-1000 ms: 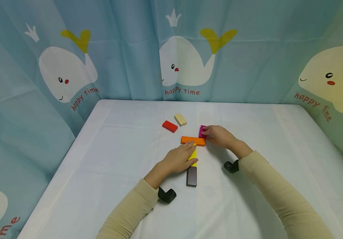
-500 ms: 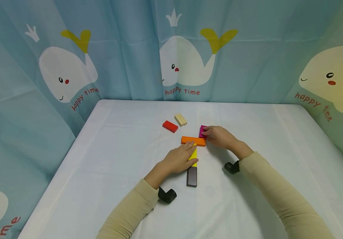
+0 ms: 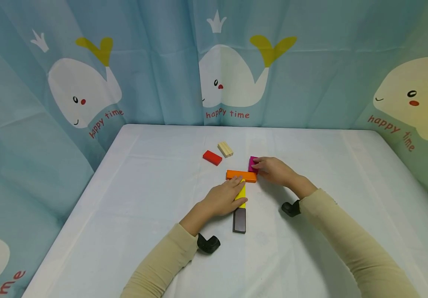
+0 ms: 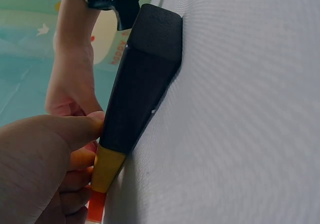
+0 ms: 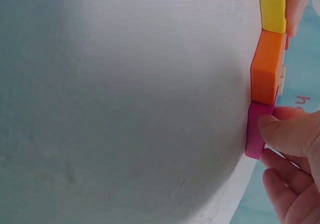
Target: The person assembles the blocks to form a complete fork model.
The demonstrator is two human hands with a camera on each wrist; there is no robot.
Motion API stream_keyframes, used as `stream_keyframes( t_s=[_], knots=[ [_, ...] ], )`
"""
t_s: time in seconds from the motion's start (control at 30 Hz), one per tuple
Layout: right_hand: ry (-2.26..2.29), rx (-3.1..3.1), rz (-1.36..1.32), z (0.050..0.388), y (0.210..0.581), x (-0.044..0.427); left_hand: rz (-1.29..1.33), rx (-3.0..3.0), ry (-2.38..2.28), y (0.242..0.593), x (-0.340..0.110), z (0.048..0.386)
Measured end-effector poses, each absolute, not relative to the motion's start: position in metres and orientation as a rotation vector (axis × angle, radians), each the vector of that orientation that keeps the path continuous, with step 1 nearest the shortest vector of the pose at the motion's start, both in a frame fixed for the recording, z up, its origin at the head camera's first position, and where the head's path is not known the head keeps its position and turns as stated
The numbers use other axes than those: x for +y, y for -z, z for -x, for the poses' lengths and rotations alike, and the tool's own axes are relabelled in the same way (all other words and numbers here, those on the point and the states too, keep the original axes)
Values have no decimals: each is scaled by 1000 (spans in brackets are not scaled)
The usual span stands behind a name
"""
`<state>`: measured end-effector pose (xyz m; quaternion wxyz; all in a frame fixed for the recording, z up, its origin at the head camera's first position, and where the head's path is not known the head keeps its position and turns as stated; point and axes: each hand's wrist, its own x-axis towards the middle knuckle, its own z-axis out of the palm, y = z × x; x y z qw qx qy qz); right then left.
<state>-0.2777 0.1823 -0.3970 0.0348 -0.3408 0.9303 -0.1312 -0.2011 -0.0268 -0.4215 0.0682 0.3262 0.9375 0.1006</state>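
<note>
In the head view, a dark grey block, a yellow block and an orange block adjoin. The grey and yellow ones run end to end, and the orange one lies crosswise at the far end. My left hand rests on the yellow block, partly covering it, fingertips reaching the orange one. At the orange block's right end stands a magenta block, pinched by my right hand. The right wrist view shows the thumb against the side of this magenta block, which touches the orange one.
Beyond the row lie a red block and a pale wooden piece with grooves. A white cloth covers the table. Curtains printed with whales hang behind it and at the sides.
</note>
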Motion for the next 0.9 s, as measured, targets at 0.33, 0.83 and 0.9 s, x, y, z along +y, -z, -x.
stream_keyframes(
  t_s=[0.33, 0.83, 0.9],
  knots=[
    [416, 2869, 1076, 278, 399, 184, -985, 2827, -306, 423, -27, 201],
    [400, 2879, 1075, 276, 400, 182, -975, 2829, -309, 422, -27, 201],
    [393, 2880, 1084, 276, 401, 183, -978, 2830, -310, 422, -26, 201]
  ],
)
